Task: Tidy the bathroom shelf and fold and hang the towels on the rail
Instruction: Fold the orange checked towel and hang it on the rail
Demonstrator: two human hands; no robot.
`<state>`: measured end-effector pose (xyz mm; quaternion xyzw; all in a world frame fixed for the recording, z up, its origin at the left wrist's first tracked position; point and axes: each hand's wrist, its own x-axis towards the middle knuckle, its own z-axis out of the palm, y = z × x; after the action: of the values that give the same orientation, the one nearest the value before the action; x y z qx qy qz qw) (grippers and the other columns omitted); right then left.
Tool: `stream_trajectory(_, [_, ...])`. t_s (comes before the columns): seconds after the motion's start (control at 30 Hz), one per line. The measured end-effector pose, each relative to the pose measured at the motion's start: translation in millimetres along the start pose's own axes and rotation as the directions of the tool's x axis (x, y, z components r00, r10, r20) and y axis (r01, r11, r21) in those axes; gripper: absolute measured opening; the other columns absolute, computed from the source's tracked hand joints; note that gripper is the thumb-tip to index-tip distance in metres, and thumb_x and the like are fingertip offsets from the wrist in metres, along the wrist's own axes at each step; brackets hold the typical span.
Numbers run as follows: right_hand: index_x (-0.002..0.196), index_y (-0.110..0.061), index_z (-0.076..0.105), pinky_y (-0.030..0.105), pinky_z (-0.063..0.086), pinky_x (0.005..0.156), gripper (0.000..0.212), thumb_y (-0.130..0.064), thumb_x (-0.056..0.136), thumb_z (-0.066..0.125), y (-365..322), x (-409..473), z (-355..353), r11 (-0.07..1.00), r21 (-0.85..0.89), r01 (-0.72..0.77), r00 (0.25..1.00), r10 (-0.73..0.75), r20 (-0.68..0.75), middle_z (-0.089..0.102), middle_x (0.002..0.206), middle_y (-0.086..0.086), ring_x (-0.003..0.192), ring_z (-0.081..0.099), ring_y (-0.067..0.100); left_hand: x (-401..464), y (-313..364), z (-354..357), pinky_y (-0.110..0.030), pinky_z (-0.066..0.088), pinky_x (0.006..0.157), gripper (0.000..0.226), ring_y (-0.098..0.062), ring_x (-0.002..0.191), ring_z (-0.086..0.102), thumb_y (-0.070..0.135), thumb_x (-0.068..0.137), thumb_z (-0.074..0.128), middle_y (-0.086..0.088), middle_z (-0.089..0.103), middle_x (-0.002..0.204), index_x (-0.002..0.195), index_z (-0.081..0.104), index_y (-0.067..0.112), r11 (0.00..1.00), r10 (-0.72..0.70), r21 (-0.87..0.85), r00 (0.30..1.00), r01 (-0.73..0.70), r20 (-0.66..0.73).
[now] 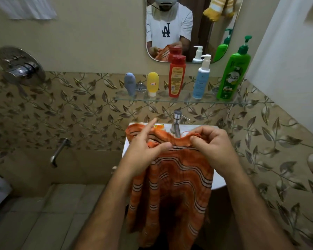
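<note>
Step in hand: you are folding the orange striped towel (172, 179), held up in front of the washbasin (219, 179) with most of it hanging down past the basin's front.
Left hand (145, 150): your thumb pinches the towel's upper edge against the lower fingers; the index finger points forward, free of the cloth.
Right hand (213, 147): your fingers are curled tight round the upper edge, near the tap (176, 123).
How to do it well: bring your straight left finger down onto the cloth so both corners are held alike, pull the top edge taut and level, then match edge to edge before you fold; the stripes look a fair guide for squareness. Keep the hem off the tap, where it might snag.
Risk: the loose loop of cloth behind your left hand may bunch into the fold.
Towels, counted: one orange in your hands; one white cloth (31, 8) hanging at upper left, partly out of view.
Bottles on the glass shelf (170, 99): five, all upright: grey tube (130, 83), yellow tube (152, 83), red bottle (176, 76), blue pump bottle (201, 78), green pump bottle (233, 71).
Rail: not visible.
</note>
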<state>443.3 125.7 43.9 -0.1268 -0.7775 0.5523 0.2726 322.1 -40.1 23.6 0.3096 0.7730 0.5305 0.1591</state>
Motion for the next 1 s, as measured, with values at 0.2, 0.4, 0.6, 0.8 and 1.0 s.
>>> stream_trajectory(0.2, [0.081, -0.015, 0.075, 0.033, 0.053, 0.061, 0.010, -0.006, 0.081, 0.073, -10.1, 3.1, 11.6, 0.943, -0.301, 0.139, 0.990, -0.136, 0.032, 0.069, 0.068, 0.000, 0.064, 0.064, 0.015, 0.4, 14.6, 18.7, -0.021, 0.048, 0.067, 0.005, 0.000, 0.071, 0.063, 0.028, 0.088, 0.073, 0.014, 0.067, 0.076, 0.086, 0.071, 0.032, 0.983, 0.183, -0.050, 0.978, -0.179, 0.101])
stream_trajectory(0.4, [0.068, -0.025, 0.068, 0.020, 0.039, 0.049, 0.020, -0.008, 0.080, 0.070, 8.4, -6.0, 3.1, 0.934, -0.352, -0.069, 0.997, 0.075, 0.006, 0.060, 0.054, -0.004, 0.047, 0.048, 0.004, 7.3, 11.4, 4.5, -0.024, 0.049, 0.060, 0.021, -0.005, 0.065, 0.060, 0.022, 0.091, 0.067, 0.007, 0.065, 0.067, 0.070, 0.066, 0.021, 0.984, 0.181, 0.054, 0.924, -0.173, -0.337])
stream_trajectory(0.6, [0.065, -0.021, 0.062, 0.023, 0.042, 0.052, 0.019, -0.006, 0.076, 0.068, 11.6, -9.5, -11.2, 0.899, -0.414, -0.140, 0.968, 0.037, -0.247, 0.060, 0.058, -0.007, 0.054, 0.053, 0.007, 7.0, 0.7, -6.6, -0.047, 0.056, 0.068, 0.031, -0.025, 0.070, 0.065, 0.042, 0.084, 0.064, -0.007, 0.069, 0.071, 0.075, 0.070, 0.013, 0.996, 0.088, 0.018, 0.958, -0.086, -0.275])
stream_trajectory(0.8, [0.072, -0.014, 0.071, 0.037, 0.056, 0.060, 0.013, -0.015, 0.076, 0.082, -7.2, -9.7, -21.1, 0.991, -0.047, -0.125, 0.991, 0.122, -0.050, 0.070, 0.070, 0.009, 0.063, 0.065, 0.023, 2.7, -1.9, -9.0, -0.046, 0.052, 0.064, 0.034, -0.025, 0.067, 0.062, 0.042, 0.081, 0.064, -0.009, 0.066, 0.067, 0.068, 0.067, 0.010, 0.993, 0.088, 0.104, 0.947, -0.058, -0.309])
stream_trajectory(1.0, [0.072, -0.016, 0.072, 0.035, 0.051, 0.057, 0.018, -0.017, 0.090, 0.070, 1.5, -10.0, -25.5, 0.945, -0.328, -0.007, 0.999, -0.010, -0.051, 0.067, 0.066, 0.005, 0.058, 0.060, 0.017, -5.6, 10.6, -20.6, -0.040, 0.048, 0.056, 0.027, -0.023, 0.057, 0.057, 0.029, 0.079, 0.065, -0.007, 0.059, 0.056, 0.060, 0.061, 0.010, 0.996, 0.077, 0.061, 0.938, -0.060, -0.337])
